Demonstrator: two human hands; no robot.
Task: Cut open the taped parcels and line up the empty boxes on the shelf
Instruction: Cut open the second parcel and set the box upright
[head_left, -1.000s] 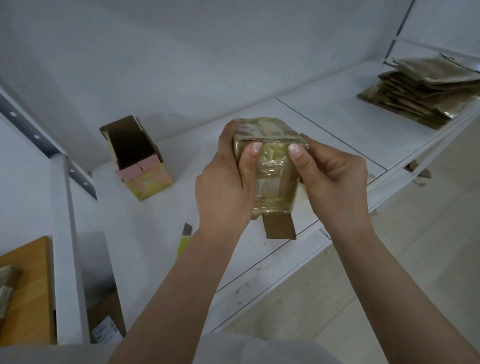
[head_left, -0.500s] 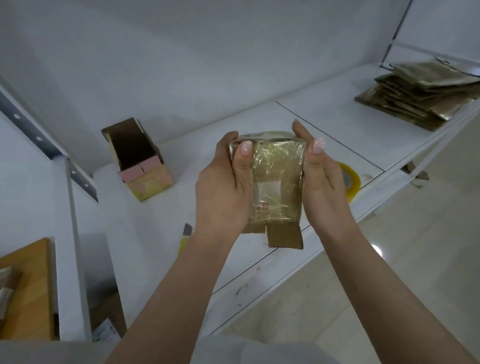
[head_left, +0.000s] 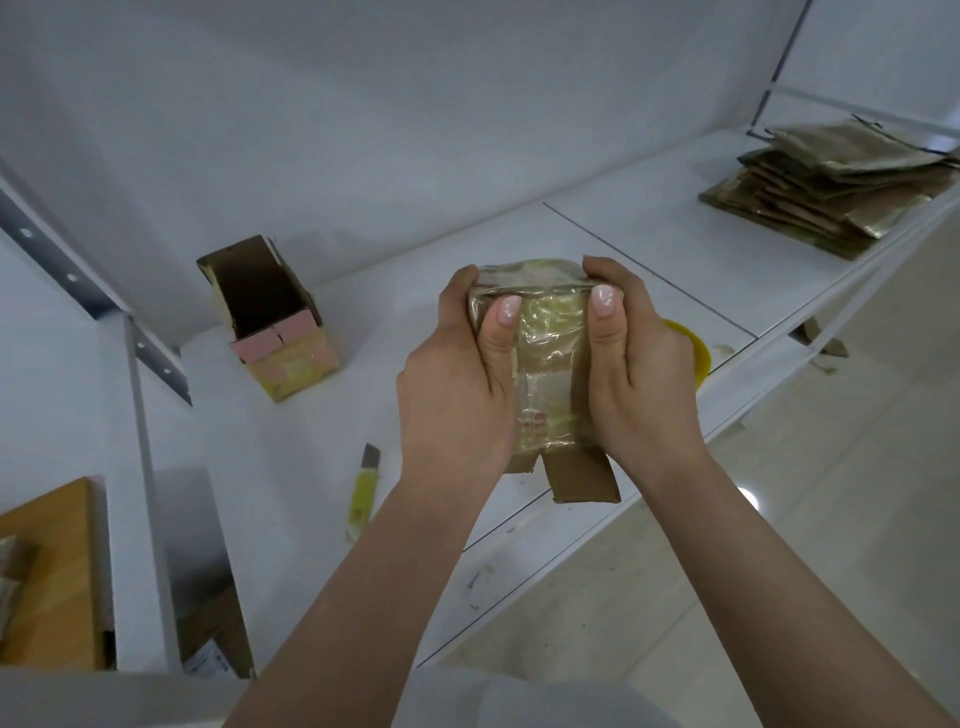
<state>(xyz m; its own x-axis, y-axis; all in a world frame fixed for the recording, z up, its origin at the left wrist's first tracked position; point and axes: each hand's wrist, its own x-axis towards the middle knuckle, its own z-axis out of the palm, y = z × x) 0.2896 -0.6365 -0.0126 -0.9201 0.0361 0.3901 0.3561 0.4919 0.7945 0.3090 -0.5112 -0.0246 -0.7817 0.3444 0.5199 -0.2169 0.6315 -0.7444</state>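
Parcel: gripped by left hand and right hand above shelf front edge. Risk: slips, drops to floor.

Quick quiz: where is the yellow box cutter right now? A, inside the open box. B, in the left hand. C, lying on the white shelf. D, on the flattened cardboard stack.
C: the yellow box cutter lies on the white shelf, beside the left forearm, while both hands grip the taped parcel.
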